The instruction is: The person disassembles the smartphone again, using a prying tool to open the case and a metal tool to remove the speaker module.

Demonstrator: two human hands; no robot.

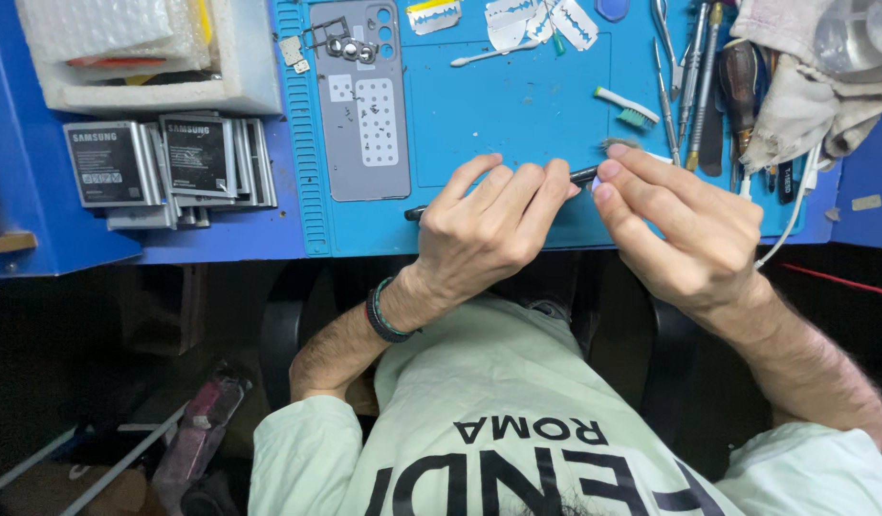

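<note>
My left hand point(489, 234) is curled over a slim dark phone point(582, 175) seen edge-on, held just above the near edge of the blue work mat point(517, 105). The phone's left end sticks out under my wrist; its right end shows past my fingertips. My right hand point(685, 234) meets it there, with thumb and forefinger pinched at that right end. Whether something small sits between those fingertips is hidden. A grey phone back cover point(369, 115) lies flat on the mat to the left of my hands.
Small metal rings and screws point(350, 46) rest on the back cover. Stacked batteries point(163, 162) and a white foam box point(144, 86) stand at left. A small brush point(624, 105), tweezers and screwdrivers point(689, 76), a cloth point(804, 96), razor blades point(536, 24) and a white cable point(794, 210) crowd the right.
</note>
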